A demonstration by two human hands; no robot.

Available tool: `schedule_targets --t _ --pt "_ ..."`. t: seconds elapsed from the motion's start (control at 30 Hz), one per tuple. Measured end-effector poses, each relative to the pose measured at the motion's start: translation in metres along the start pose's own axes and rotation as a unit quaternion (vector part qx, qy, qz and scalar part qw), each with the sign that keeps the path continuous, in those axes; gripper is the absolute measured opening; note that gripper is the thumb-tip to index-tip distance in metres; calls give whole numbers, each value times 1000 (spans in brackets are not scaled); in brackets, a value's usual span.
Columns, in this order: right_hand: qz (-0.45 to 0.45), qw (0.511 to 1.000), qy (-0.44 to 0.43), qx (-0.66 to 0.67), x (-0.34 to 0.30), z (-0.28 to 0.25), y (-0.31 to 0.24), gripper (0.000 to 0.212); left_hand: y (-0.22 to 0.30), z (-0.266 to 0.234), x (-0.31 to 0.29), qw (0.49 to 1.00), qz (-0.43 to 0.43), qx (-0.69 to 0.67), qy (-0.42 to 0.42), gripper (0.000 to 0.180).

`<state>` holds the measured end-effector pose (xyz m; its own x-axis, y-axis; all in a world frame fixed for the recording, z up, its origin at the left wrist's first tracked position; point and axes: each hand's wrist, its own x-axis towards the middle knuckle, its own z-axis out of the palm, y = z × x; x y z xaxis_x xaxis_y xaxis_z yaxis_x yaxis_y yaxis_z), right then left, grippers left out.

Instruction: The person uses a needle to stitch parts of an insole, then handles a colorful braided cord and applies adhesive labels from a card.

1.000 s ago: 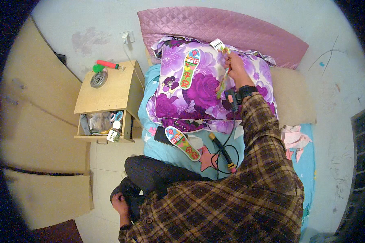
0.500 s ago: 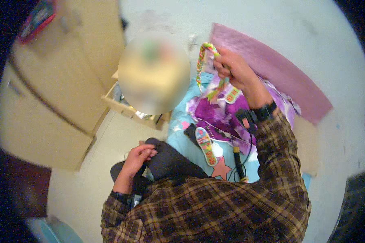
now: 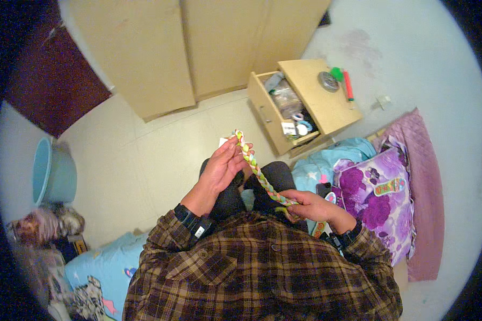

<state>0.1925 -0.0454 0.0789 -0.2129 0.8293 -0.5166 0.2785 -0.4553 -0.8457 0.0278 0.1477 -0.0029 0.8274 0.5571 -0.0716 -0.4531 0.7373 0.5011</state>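
I see the left hand, half curled, and the right hand, pinching, holding a bright braid between them, so moving it probably needs both grips.

I'm on one feed: head cam, left fisheye, upright, steeply down over the plaid shirt, which sits closest. Hands next, mid-frame, lower-left of the nightstand. Nightstand's farther off; wardrobe to its left, headboard lower-right of it. Straight edges bow toward the rim.
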Motion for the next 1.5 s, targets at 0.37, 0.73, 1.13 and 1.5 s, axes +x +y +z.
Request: schedule_targets --t 0.37,0.73,1.13,1.5 --pt "13 993 33 -112 33 15 19 38 38 -2 -45 989 77 75 100 22" --pt "10 993 81 -84 35 18 64 34 29 7 -45 986 92 75 118 17" --pt "-34 983 97 -151 53 13 87 30 22 5 -43 968 91 168 163 13" --pt "-43 985 141 -89 39 4 126 31 6 6 -31 942 33 259 211 17"
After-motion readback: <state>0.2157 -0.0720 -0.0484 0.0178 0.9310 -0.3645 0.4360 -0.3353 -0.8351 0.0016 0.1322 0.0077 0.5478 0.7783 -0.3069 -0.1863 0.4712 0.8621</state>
